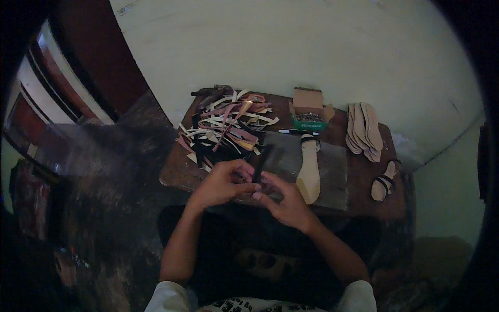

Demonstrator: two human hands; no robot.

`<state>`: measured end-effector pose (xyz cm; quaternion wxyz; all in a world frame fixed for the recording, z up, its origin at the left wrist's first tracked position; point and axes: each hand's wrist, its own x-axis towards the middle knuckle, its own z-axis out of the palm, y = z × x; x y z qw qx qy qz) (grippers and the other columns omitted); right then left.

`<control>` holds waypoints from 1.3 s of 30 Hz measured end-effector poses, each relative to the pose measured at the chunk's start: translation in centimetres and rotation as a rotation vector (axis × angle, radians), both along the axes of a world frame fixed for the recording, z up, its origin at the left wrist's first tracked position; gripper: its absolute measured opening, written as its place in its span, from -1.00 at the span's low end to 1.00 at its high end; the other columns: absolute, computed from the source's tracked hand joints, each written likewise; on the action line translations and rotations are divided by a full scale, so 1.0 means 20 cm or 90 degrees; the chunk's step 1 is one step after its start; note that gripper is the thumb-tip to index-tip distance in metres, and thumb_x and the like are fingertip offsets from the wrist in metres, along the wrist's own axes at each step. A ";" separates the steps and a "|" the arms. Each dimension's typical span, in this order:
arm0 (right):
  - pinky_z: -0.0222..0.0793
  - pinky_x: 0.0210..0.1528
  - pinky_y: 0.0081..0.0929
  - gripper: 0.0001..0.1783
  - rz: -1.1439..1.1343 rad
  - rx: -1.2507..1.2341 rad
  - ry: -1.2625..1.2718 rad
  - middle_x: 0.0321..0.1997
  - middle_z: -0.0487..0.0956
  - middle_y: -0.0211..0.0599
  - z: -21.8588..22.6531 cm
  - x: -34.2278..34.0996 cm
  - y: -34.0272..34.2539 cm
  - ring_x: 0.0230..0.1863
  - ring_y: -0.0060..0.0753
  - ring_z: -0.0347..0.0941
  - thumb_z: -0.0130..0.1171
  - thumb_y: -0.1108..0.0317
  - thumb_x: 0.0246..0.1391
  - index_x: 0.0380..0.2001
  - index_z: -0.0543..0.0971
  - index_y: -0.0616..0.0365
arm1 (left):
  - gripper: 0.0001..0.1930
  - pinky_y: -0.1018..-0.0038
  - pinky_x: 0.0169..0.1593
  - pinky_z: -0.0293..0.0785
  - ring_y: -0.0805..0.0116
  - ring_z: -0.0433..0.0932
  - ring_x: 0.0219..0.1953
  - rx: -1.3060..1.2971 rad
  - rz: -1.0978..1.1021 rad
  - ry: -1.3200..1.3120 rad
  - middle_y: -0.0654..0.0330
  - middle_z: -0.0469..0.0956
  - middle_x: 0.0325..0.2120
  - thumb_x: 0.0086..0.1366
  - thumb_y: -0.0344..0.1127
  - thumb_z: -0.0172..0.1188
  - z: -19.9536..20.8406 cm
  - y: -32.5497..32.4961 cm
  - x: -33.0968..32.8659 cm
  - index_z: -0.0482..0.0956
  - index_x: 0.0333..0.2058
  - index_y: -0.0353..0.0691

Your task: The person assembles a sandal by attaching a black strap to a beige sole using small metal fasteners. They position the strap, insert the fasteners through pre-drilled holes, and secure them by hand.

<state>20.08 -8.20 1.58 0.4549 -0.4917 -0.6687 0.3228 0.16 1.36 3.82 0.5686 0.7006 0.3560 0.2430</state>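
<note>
Near the centre of the frame, your left hand (221, 183) and your right hand (288, 205) have their fingers closed on one dark strip (261, 165), which is blurred. Just right of it, the pale sole (309, 177) lies on the grey board (333, 171) with a dark band (310, 138) across its upper end; whether the band is fixed, I cannot tell. At the right side, one sandal (383, 186) has dark straps on it, so I judge it the most advanced piece. The stacked soles (364, 127) at the upper right seem bare, and many loose straps (228, 122) lie in the upper middle-left, so in my judgement most of the work is left
</note>
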 end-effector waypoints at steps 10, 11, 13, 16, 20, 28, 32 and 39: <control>0.53 -0.27 -0.52 -0.84 -0.080 -0.166 0.107 -0.39 0.69 -0.29 0.11 0.53 -0.05 -0.39 -0.58 0.60 0.35 0.46 0.17 -0.22 0.67 0.31 | -0.75 0.45 -0.29 0.57 0.35 0.67 -0.36 -0.226 0.166 -0.329 0.16 0.66 -0.40 0.28 -0.27 0.42 -0.07 -0.01 0.36 0.54 -0.24 -0.25; 0.52 -0.29 -0.52 -0.85 -0.103 -0.169 0.150 -0.42 0.68 -0.31 0.12 0.58 -0.05 -0.39 -0.61 0.59 0.36 0.44 0.16 -0.25 0.67 0.31 | -0.75 0.45 -0.28 0.56 0.35 0.67 -0.34 -0.244 0.177 -0.350 0.16 0.66 -0.40 0.28 -0.27 0.42 -0.09 0.01 0.37 0.54 -0.23 -0.24; 0.52 -0.28 -0.51 -0.86 -0.139 -0.115 0.163 -0.42 0.67 -0.29 0.12 0.70 -0.08 -0.39 -0.57 0.59 0.35 0.43 0.17 -0.27 0.65 0.29 | -0.76 0.47 -0.27 0.55 0.37 0.67 -0.32 -0.267 0.176 -0.377 0.18 0.65 -0.41 0.28 -0.28 0.42 -0.07 0.01 0.44 0.55 -0.23 -0.24; 0.53 -0.26 -0.50 -0.85 -0.227 -0.102 0.250 -0.39 0.66 -0.28 0.13 0.77 -0.09 -0.38 -0.53 0.59 0.33 0.40 0.19 -0.26 0.62 0.26 | -0.76 0.51 -0.29 0.53 0.43 0.65 -0.33 -0.266 0.165 -0.369 0.24 0.64 -0.42 0.27 -0.30 0.43 -0.07 0.00 0.51 0.57 -0.19 -0.24; 0.53 -0.22 -0.50 -0.81 -0.265 -0.128 0.422 -0.35 0.65 -0.28 0.08 0.87 -0.08 -0.35 -0.49 0.59 0.32 0.35 0.22 -0.20 0.59 0.23 | -0.70 0.58 -0.34 0.48 0.55 0.59 -0.40 -0.245 0.157 -0.287 0.31 0.62 -0.45 0.25 -0.31 0.45 -0.17 0.06 0.57 0.63 -0.09 -0.26; 0.52 -0.20 -0.50 -0.77 -0.261 -0.190 0.339 -0.33 0.61 -0.34 -0.01 0.94 -0.08 -0.33 -0.52 0.57 0.26 0.47 0.21 -0.08 0.56 0.23 | -0.75 0.57 -0.31 0.43 0.59 0.52 -0.41 -0.148 0.092 -0.042 0.33 0.60 -0.45 0.19 -0.36 0.49 -0.16 0.05 0.60 0.69 -0.17 -0.27; 0.57 -0.21 -0.50 -0.68 -0.254 -0.230 0.241 -0.30 0.66 -0.31 -0.10 0.95 -0.08 -0.31 -0.54 0.59 0.26 0.56 0.15 0.00 0.61 0.21 | -0.78 0.58 -0.35 0.45 0.58 0.54 -0.42 -0.159 0.045 -0.021 0.31 0.62 -0.43 0.22 -0.40 0.46 -0.24 0.04 0.62 0.70 -0.17 -0.27; 0.55 -0.16 -0.53 -0.64 -0.232 -0.178 0.175 -0.23 0.70 -0.22 -0.13 0.93 -0.07 -0.26 -0.53 0.61 0.29 0.52 0.14 0.04 0.65 0.17 | -0.79 0.54 -0.26 0.56 0.51 0.61 -0.35 -0.119 0.067 0.006 0.21 0.65 -0.30 0.29 -0.44 0.35 -0.33 0.06 0.60 0.69 -0.09 -0.29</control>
